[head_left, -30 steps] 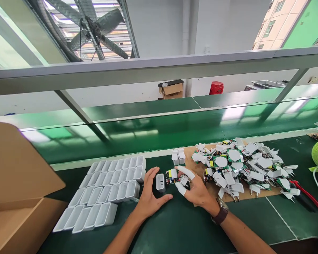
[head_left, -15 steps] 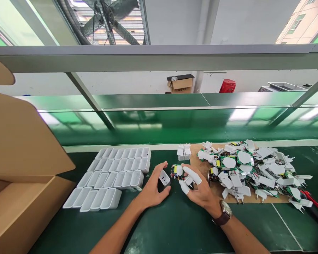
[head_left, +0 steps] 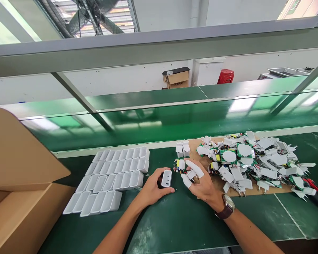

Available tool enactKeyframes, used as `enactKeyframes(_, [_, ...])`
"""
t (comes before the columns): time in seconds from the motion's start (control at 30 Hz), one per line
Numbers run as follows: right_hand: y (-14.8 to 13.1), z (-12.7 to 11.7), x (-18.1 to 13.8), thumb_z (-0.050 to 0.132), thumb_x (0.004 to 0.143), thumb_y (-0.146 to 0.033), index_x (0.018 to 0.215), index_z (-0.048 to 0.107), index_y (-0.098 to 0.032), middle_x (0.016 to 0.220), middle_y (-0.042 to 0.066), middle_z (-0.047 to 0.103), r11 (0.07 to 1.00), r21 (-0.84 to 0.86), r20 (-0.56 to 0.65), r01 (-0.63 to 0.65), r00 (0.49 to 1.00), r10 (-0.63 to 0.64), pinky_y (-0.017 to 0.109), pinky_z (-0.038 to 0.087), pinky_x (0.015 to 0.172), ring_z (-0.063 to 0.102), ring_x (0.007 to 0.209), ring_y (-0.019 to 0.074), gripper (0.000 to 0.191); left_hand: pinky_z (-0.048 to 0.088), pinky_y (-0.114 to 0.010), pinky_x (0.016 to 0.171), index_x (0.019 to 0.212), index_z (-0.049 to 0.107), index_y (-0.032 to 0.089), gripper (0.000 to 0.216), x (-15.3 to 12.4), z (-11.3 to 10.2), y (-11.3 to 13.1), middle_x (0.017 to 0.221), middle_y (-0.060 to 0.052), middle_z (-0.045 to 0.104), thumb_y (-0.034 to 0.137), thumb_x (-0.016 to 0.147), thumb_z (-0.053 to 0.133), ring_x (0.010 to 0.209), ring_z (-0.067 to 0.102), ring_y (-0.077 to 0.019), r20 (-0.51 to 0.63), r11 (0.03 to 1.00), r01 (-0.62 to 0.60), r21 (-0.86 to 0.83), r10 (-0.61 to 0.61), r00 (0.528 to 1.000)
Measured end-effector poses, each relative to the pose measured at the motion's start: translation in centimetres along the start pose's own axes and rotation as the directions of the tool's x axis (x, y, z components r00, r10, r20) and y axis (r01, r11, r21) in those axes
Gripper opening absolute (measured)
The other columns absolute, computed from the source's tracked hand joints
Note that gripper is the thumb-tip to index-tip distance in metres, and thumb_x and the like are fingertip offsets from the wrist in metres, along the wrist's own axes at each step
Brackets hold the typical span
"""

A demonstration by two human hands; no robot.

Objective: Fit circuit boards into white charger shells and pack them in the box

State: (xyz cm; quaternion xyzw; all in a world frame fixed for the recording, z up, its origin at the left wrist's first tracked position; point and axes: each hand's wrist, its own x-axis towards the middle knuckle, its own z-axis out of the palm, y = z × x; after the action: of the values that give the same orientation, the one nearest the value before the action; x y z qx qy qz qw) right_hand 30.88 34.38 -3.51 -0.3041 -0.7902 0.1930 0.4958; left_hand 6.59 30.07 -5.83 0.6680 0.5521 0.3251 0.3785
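The left hand (head_left: 151, 188) clamps a white charger housing (head_left: 166, 179) at the near middle of the green mat (head_left: 180, 225). The right hand (head_left: 204, 185), fingers capped, pinches a circuit board (head_left: 180, 165) just beside it. Empty housings (head_left: 113, 178) lie left and the board heap (head_left: 254, 164) right, likely keeping each hand's stock on its own side.

A dark green bench mat (head_left: 175, 218) is seen. At 10 o'clock, rows of empty white housings (head_left: 113, 176) are laid side by side; at 8 o'clock an open cardboard box (head_left: 23, 211) is set. At 2 o'clock a cardboard sheet (head_left: 194, 154) is spread and heaped with plug parts (head_left: 254, 162). A red-handled tool (head_left: 314, 187) is laid at 3 o'clock. At the centre the left hand (head_left: 151, 188) and right hand (head_left: 204, 187) are rested (the former closed round a white charger shell (head_left: 166, 178), the latter pinching a circuit board (head_left: 178, 165)).
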Motion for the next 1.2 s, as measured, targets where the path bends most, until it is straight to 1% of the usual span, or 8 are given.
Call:
enactKeyframes(0.07, [-0.2,0.2,-0.2,0.059,0.095,-0.009,0.154,0.043,-0.028,0.137,0.013,0.064,0.999,0.014,0.010,0.031,0.999,-0.031,0.045,0.061,0.096,0.069,0.110,0.0250,0.064,0.055,-0.047,0.098,0.137,0.057,0.027,0.063,0.3,0.5,-0.3,0.130,-0.011,0.065,0.041,0.083,0.084,0.115,0.065,-0.0294,-0.129,0.984,-0.150,0.099,0.162,0.978])
enactKeyframes(0.13, [-0.5,0.3,-0.4,0.061,0.094,-0.009,0.154,0.042,-0.027,0.139,0.014,0.063,0.995,0.031,0.040,0.095,0.995,-0.096,0.046,0.060,0.100,0.067,0.119,0.0266,0.065,0.051,-0.050,0.105,0.140,0.054,0.027,0.060,0.5,1.0,-0.6,0.130,-0.012,0.065,0.038,0.088,0.081,0.121,0.061,-0.0306,-0.227,0.929,-0.293,0.228,0.343,0.911])
enactKeyframes(0.2, [-1.0,0.5,-0.4,0.061,0.093,-0.007,0.155,0.041,-0.024,0.138,0.014,0.065,0.986,0.031,0.080,0.163,0.983,-0.165,0.045,0.060,0.099,0.066,0.121,0.0269,0.067,0.050,-0.051,0.106,0.143,0.052,0.026,0.058,0.7,1.2,-0.9,0.128,-0.012,0.065,0.036,0.091,0.077,0.121,0.060,-0.0303,-0.271,0.879,-0.354,0.320,0.443,0.855])
enactKeyframes(0.23, [-1.2,0.6,-0.4,0.061,0.093,-0.005,0.154,0.041,-0.022,0.137,0.015,0.065,0.982,0.020,0.092,0.190,0.977,-0.191,0.045,0.061,0.098,0.066,0.121,0.0267,0.067,0.051,-0.050,0.104,0.144,0.051,0.026,0.057,0.8,1.3,-1.0,0.127,-0.012,0.064,0.035,0.093,0.075,0.119,0.060,-0.0300,-0.283,0.866,-0.357,0.350,0.461,0.841])
enactKeyframes(0.37, [-1.7,0.9,-0.4,0.060,0.092,-0.002,0.154,0.043,-0.018,0.134,0.017,0.067,0.974,-0.034,0.088,0.223,0.972,-0.219,0.044,0.061,0.096,0.067,0.118,0.0264,0.066,0.052,-0.048,0.103,0.145,0.050,0.024,0.056,0.8,1.1,-1.1,0.127,-0.013,0.064,0.034,0.095,0.072,0.119,0.060,-0.0298,-0.299,0.840,-0.350,0.414,0.489,0.820])
enactKeyframes(0.73, [-1.2,1.3,-0.7,0.056,0.094,-0.004,0.158,0.037,-0.020,0.133,0.015,0.068,0.976,-0.049,0.143,0.214,0.968,-0.205,0.047,0.062,0.091,0.068,0.110,0.0272,0.069,0.051,-0.049,0.104,0.150,0.045,0.024,0.057,0.8,0.9,-0.7,0.129,-0.014,0.063,0.032,0.098,0.068,0.120,0.058,-0.0296,-0.235,0.798,-0.427,0.426,0.553,0.799])
enactKeyframes(0.97, [-1.0,1.5,-1.1,0.056,0.095,-0.007,0.161,0.033,-0.022,0.137,0.014,0.066,0.976,-0.067,0.167,0.206,0.967,-0.192,0.048,0.062,0.093,0.068,0.113,0.0281,0.071,0.051,-0.050,0.104,0.150,0.044,0.024,0.058,0.8,0.9,-0.7,0.130,-0.013,0.061,0.028,0.098,0.068,0.121,0.056,-0.0297,-0.226,0.792,-0.428,0.436,0.557,0.799])
enactKeyframes(1.2, [-1.0,1.5,-1.1,0.056,0.095,-0.006,0.159,0.037,-0.020,0.137,0.015,0.066,0.979,-0.054,0.180,0.195,0.967,-0.182,0.047,0.061,0.095,0.066,0.115,0.0277,0.069,0.051,-0.050,0.103,0.149,0.045,0.024,0.057,0.7,1.0,-0.6,0.129,-0.014,0.061,0.028,0.098,0.068,0.120,0.056,-0.0297,-0.220,0.790,-0.426,0.440,0.556,0.802])
